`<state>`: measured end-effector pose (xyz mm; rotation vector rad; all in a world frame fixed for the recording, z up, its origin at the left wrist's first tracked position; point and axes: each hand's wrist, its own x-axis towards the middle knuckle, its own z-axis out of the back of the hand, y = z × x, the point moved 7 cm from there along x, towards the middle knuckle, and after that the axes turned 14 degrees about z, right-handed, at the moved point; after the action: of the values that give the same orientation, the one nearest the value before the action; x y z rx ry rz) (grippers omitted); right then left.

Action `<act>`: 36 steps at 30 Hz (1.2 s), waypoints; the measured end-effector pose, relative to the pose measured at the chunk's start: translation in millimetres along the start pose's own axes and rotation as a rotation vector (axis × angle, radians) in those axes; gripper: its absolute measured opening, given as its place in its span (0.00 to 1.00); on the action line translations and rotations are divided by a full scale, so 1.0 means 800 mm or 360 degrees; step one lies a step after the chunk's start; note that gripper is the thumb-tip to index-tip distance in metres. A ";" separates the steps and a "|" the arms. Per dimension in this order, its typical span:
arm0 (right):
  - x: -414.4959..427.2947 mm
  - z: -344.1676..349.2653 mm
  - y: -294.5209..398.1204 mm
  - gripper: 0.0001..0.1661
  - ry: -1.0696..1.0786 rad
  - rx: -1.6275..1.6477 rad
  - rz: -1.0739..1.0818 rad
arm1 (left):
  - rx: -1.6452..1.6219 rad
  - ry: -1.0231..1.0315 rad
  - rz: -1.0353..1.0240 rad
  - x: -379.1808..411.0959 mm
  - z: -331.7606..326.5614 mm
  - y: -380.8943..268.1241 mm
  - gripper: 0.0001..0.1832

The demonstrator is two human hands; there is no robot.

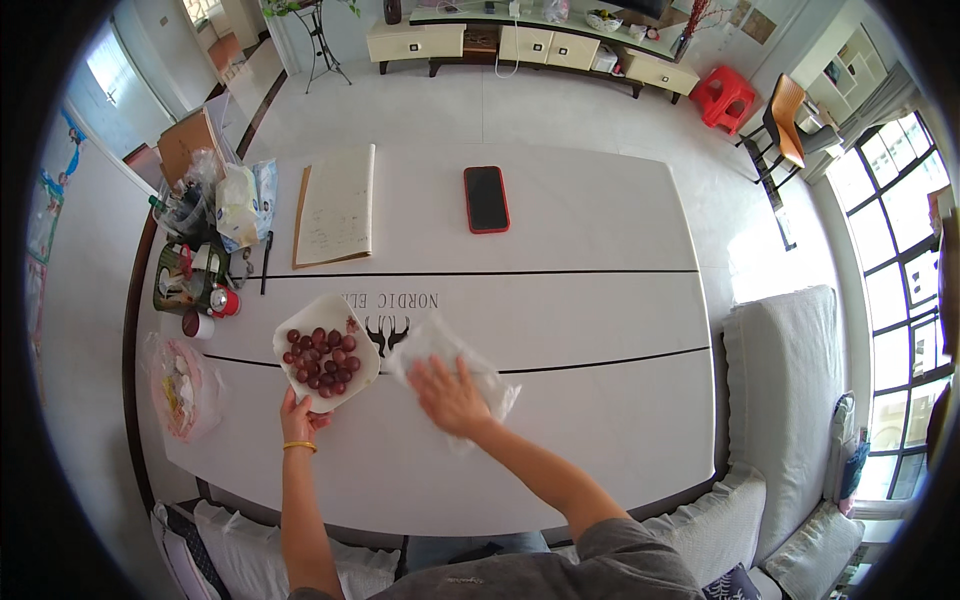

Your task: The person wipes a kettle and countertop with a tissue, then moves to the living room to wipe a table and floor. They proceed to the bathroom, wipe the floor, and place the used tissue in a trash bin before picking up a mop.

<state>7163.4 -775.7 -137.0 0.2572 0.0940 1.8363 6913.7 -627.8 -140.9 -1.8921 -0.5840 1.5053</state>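
Observation:
My left hand point(301, 421) grips the near edge of a white square plate point(358, 324). Red grapes point(322, 360) lie heaped on that plate, with a small decoration showing near its upper right corner. To the right, my right hand point(450, 396) presses flat with its fingers spread on a white, thin cloth or wipe point(435, 337). The cloth lies on the pale tabletop cover point(600, 420), partly over a printed antler figure. Part of the cloth is hidden beneath the palm.
At the table's left stand a plastic bag point(184, 390), a red-topped jar point(223, 300), a basket of small items point(191, 277) and a wipes pack point(262, 199). Farther back lie a pen point(266, 262), an open notebook point(337, 202) and a red-cased phone point(487, 199). A sofa point(780, 390) borders the right side.

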 end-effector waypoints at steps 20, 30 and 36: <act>-0.123 0.133 -0.637 0.31 -0.0138 -0.0380 -0.1688 | 0.1155 -0.1276 -0.0921 -0.041 -0.074 -0.089 0.21; -0.191 0.127 -0.519 0.29 0.0140 -0.0225 -0.1035 | 0.1900 -0.0432 -0.1336 0.117 -0.555 -0.127 0.50; -0.210 0.174 -0.710 0.30 -0.0308 -0.0392 -0.2177 | 0.2063 -0.0590 -0.1147 0.145 -0.590 -0.101 0.56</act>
<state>7771.7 -787.5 -135.1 0.1248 -0.0852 0.4491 7403.2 -590.1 -97.5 -0.3483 -0.2422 1.2000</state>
